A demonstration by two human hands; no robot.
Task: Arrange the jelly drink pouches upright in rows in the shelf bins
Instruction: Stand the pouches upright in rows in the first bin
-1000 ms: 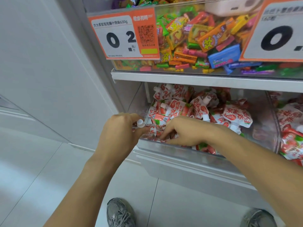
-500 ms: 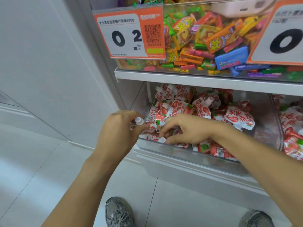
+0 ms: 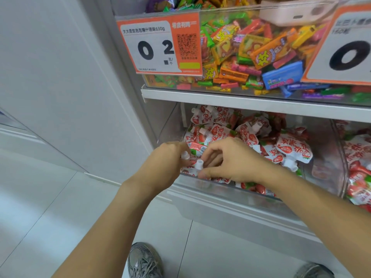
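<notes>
Red and white jelly drink pouches (image 3: 293, 149) with white spouts lie jumbled in a clear plastic bin (image 3: 321, 153) on the lower shelf. At the bin's front left corner my left hand (image 3: 164, 163) is closed on a pouch whose white cap (image 3: 185, 155) sticks out by the thumb. Right beside it, my right hand (image 3: 230, 161) pinches another pouch, its white cap (image 3: 199, 164) showing between thumb and fingers. The bodies of both held pouches are mostly hidden by my hands.
A second bin (image 3: 359, 167) of the same pouches sits at the right. Above, a clear bin of colourful candies (image 3: 251, 55) carries orange price tags (image 3: 160, 45). A white wall panel (image 3: 60, 77) stands at left; my grey shoes (image 3: 144, 261) are on the tiled floor.
My right hand has drawn its pouch left and up toward my left hand, so the two white caps are now close together. The view shifted slightly.
</notes>
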